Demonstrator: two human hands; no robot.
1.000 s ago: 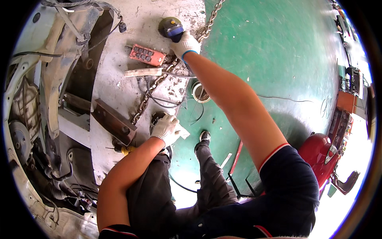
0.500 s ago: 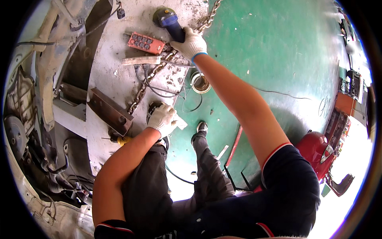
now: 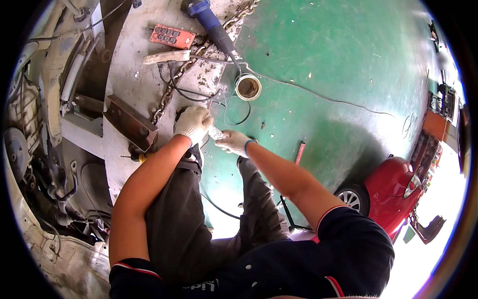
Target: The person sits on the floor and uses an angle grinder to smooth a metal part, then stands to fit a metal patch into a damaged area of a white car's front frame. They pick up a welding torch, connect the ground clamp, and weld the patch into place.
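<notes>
Both my hands wear white knit gloves and meet over my feet. A small pale flat piece (image 3: 215, 132), seemingly a metal plate, spans the gap between them. My left hand (image 3: 193, 123) is closed on its left end. At the other end, the fingers of my right hand (image 3: 232, 142) are closed on the piece's lower right edge. Farther off, a blue angle grinder (image 3: 213, 27) lies on the worn pale platform (image 3: 127, 74), with no hand on it. Its cord runs down past an open round tin (image 3: 248, 87).
An orange button remote (image 3: 172, 36), a power strip (image 3: 166, 57) with plugs and a rusty chain (image 3: 164, 99) lie on the platform. Nearer are a rusty steel block (image 3: 130, 123) and a partly hidden yellow tool (image 3: 144, 157). Car body parts (image 3: 30, 119) stand left, a red car (image 3: 393, 189) right.
My right hand has let go of the angle grinder and come back toward me to the pale piece. My left hand still holds that piece, slightly higher in the picture.
</notes>
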